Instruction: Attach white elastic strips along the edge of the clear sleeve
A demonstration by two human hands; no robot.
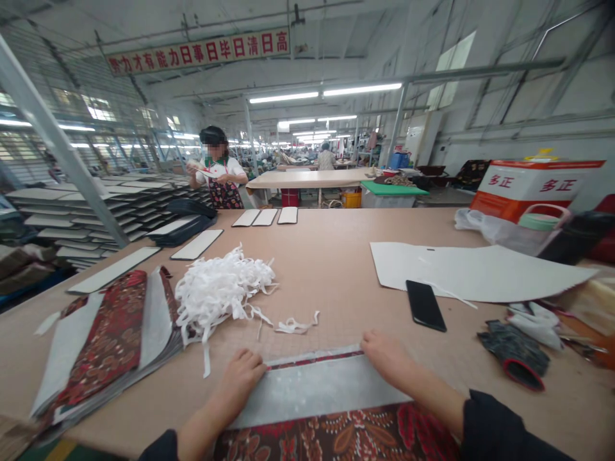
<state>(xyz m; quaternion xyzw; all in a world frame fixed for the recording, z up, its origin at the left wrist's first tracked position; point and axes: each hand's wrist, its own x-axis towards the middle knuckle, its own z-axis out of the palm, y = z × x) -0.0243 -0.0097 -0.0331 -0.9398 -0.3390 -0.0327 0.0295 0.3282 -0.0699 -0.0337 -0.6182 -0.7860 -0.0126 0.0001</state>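
A grey panel edged with red patterned fabric lies at the near edge of the table. My left hand rests on the panel's left end, fingers curled down onto its top edge. At the panel's upper right corner lies my right hand, fingers flat and pressed on the folded fabric edge. Just beyond the left hand sits a heap of white strips. Nothing is lifted by either hand.
A stack of fabric-covered panels lies at left, a black phone and a large white sheet at right, dark gloves further right. White boards line the far table. A person stands beyond, beside stacked boards.
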